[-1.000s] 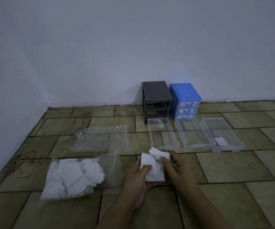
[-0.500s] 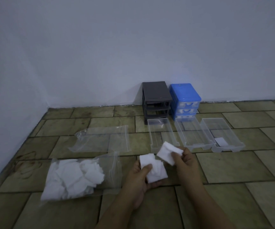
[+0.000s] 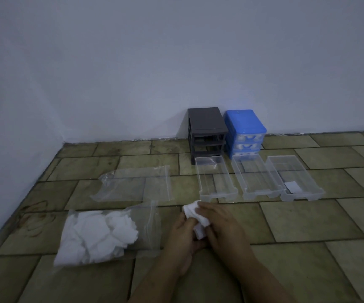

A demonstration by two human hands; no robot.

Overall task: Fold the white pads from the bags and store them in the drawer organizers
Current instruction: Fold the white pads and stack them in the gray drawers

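1. We note a floor of olive-green tiles [image 3: 307, 219] meeting a plain pale wall [image 3: 154, 62], in dim light
2. Against the wall stand a dark grey drawer frame [image 3: 207, 133] with its slots vacant, and touching its right side a blue drawer organizer [image 3: 245, 132] with drawers fitted
3. Three clear drawers lie side by side in front of them: the left drawer [image 3: 217, 179], the middle drawer [image 3: 256, 178], and the right drawer [image 3: 294, 178], which holds one folded white pad [image 3: 292, 186]
4. An emptied clear bag [image 3: 135, 184] lies flat to the left; nearer us, a second bag [image 3: 150, 228] holds a heap of loose white pads [image 3: 98, 235]
5. We find both hands together just short of the left drawer: the left hand [image 3: 182, 239] and right hand [image 3: 224, 228] each pinch the white pads in hand [image 3: 195, 212] with curled fingers
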